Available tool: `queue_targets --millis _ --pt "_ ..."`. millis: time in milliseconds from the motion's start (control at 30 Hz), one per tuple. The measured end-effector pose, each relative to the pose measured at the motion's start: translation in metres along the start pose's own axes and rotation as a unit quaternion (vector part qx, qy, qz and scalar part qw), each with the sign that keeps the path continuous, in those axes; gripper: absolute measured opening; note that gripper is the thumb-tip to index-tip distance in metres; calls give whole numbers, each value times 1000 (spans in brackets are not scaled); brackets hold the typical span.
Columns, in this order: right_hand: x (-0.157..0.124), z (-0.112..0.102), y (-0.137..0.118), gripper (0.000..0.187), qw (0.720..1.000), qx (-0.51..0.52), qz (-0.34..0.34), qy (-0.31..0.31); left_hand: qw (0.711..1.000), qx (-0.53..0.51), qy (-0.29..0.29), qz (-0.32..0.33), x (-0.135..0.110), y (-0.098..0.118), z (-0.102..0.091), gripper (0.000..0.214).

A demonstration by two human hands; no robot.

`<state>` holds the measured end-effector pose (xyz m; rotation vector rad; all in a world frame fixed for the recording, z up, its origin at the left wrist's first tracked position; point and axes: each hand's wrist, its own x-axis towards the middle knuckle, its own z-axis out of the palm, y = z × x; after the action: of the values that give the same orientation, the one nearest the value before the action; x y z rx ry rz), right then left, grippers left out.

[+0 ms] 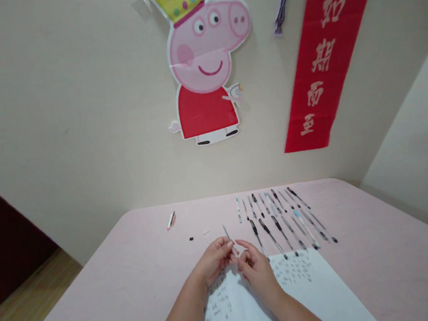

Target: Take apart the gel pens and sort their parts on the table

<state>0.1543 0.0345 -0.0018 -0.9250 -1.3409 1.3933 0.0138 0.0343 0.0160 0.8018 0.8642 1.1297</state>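
Note:
My left hand (pixel 217 256) is closed in a pinch around a slim grey pen (pixel 227 233), which tilts upward with its narrow end pointing away from me. Close beside it, my right hand (pixel 256 267) has its fingers curled in at the pen's lower end, with the index finger stretched toward it. That lower end is partly hidden by my fingers. Under both hands lies a white sheet of paper (pixel 247 308) with handwritten characters. A small black cap-like piece (pixel 191 239) and a small white piece (pixel 206 232) rest on the table beyond my left hand.
Several pens (pixel 270 233) lie in two rows at the back right of the pink-covered table (pixel 109 296). A white and pink pen-like item (pixel 170 221) lies at the back left. The wall behind carries a cartoon pig cutout (pixel 209 108) and a red banner (pixel 310 105).

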Motion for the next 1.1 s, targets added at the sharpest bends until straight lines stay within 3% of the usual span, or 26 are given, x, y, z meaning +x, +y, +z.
queue_targets --millis 133,300,467,600,767,867,1000,1100 --pt "-1 -2 -4 42 1000 0 -13 9 1000 2 -25 -10 0 -1 0 36" --pt "0 -5 -4 40 999 -7 -37 -21 999 -4 -45 -23 0 -3 -2 36" --pt "0 -6 1 54 998 21 -33 -40 999 0 -48 -22 -3 1 3 36" --pt "-2 -6 -3 59 998 59 6 -14 999 9 -33 -26 -5 7 6 42" --pt "4 -5 -6 53 987 132 87 29 999 29 -18 -28 -6 11 6 79" --pt "8 -5 -8 48 969 204 136 10 997 71 -32 -25 -7 11 10 89" --pt "9 -6 -10 42 948 262 180 -34 993 99 -56 -27 -8 8 15 94" --pt "11 -8 -8 42 936 294 193 -22 988 152 -30 -6 -3 5 8 79"
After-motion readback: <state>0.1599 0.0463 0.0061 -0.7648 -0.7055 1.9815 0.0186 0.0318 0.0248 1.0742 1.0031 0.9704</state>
